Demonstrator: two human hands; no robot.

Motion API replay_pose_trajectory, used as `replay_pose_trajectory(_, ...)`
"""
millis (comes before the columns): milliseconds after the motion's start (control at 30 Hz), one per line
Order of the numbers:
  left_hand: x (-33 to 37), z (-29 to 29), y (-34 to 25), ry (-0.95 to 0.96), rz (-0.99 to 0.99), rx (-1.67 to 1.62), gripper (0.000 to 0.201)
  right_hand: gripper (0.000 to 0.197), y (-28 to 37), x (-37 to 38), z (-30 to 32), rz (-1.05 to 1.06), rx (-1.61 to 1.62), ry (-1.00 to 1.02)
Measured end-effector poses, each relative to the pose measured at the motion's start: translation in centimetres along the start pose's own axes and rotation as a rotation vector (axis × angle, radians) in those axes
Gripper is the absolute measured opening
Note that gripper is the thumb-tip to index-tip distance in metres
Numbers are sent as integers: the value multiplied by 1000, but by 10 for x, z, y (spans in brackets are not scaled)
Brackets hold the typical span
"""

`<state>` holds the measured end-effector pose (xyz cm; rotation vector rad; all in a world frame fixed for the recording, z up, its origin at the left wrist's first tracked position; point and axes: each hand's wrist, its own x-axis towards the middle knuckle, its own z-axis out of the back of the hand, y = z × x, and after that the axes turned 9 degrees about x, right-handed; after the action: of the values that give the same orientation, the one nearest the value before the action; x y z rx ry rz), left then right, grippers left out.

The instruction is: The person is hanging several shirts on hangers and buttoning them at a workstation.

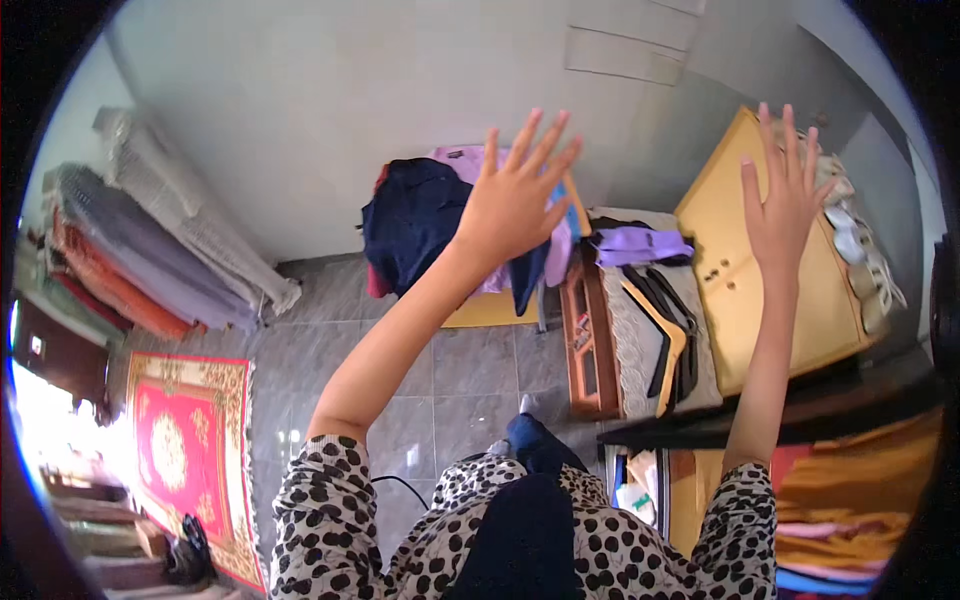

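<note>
Both my arms are stretched out and raised in front of me, sleeves spotted black on white. My left hand [512, 205] is held up with fingers spread and nothing in it, in front of a pile of clothes with a dark navy garment [410, 220] on it. Part of the pile is hidden behind that hand. My right hand [785, 205] is likewise raised, fingers apart and holding nothing, before a yellow panel [730, 300]. Black and yellow clothes hangers [668, 345] lie on a lace-covered low cabinet [630, 350] between the two arms, beside a folded purple cloth [643, 246].
Rolls of fabric [170, 220] lean against the left wall. A red patterned rug [185, 450] lies on the grey tiled floor [465, 370]. At the lower right, mustard cloth [860, 480] hangs near a dark bar. Pale items [850, 235] hang along the yellow panel's far edge.
</note>
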<state>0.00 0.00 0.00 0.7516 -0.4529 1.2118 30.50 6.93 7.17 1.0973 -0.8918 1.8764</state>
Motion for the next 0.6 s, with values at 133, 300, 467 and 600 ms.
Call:
replay_pose_trajectory(133,-27,-23,52,94,212,116,67,52,28,7,-84,9,147,37)
replay_pose_trajectory(300,-46,-60,112,178,365,202,66,55,53,15,-182,9,253,161)
replay_pose_trajectory(467,-58,-114,154,266,560,202,67,55,75,13,-273,1,353,335)
replay_pose_trajectory(600,-94,-154,167,398,693,166,67,51,91,-8,-334,4,449,462)
